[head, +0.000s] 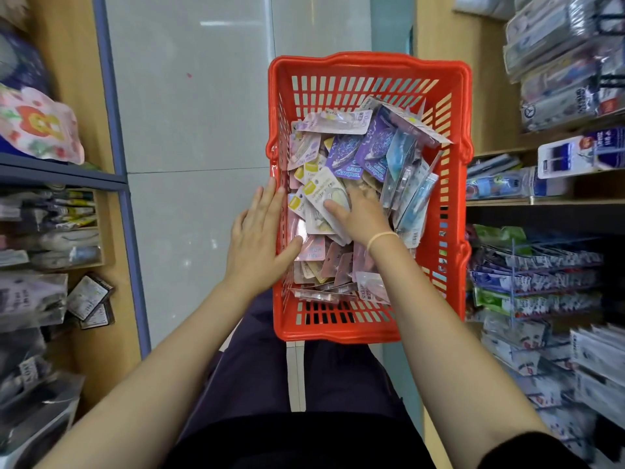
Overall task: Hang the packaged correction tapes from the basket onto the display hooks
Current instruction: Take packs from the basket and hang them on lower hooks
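A red plastic basket stands on the floor in front of me, filled with several packaged correction tapes in purple, pink, yellow and blue. My right hand reaches into the pile, thumb lying on a white and yellow pack, fingers dug under neighbouring packs. My left hand lies flat with straight fingers along the basket's left rim, its thumb touching a pink pack. Display hooks with hanging packs stick out of the rack at the right.
Wooden shelves with packaged stationery rise at the right and at the left. A grey tiled floor runs between them. My dark trouser legs are under the basket's near end.
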Demonstrator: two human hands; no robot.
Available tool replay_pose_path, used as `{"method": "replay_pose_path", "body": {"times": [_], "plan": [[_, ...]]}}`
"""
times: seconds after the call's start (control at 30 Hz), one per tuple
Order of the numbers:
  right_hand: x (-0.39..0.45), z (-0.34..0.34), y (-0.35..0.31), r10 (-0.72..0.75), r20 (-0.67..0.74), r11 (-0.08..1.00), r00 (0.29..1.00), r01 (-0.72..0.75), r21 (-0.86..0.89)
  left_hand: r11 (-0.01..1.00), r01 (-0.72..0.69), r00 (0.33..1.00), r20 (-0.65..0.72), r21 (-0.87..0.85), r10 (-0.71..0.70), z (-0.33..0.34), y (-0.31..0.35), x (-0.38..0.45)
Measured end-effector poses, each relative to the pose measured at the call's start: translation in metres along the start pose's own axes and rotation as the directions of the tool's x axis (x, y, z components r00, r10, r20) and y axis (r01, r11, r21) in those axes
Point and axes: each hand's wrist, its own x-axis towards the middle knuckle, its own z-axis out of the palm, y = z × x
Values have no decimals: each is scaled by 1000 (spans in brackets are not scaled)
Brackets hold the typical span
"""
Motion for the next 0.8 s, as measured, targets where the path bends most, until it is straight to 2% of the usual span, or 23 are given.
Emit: {"method": "replay_pose_path", "body": {"times": [0.17, 0.33, 0.47, 0.57, 0.7, 0.8], "plan": [[-2, 20, -13, -33, 20, 999, 999, 33, -2, 1000, -13, 1000, 7, -26, 13, 1, -6, 0], [-1, 21, -20, 113, -69, 990, 991, -106, 94, 998, -11, 1000, 23, -59, 13, -4, -6, 1], [9, 14, -18, 95, 15, 993, 995, -95, 63, 997, -16, 999, 44, -73, 19, -8, -8, 1], [13, 8, -6, 51, 71, 981, 996, -63, 183, 996, -7, 998, 62, -93, 12, -10, -8, 0], [17, 2, 3, 12, 27, 952, 1000, -20, 307, 994, -5, 998, 62, -105, 11, -9, -8, 0], [19, 4, -1, 45, 19, 915, 999, -49, 401, 993, -1, 998, 62, -120, 9, -9, -7, 0]]}}
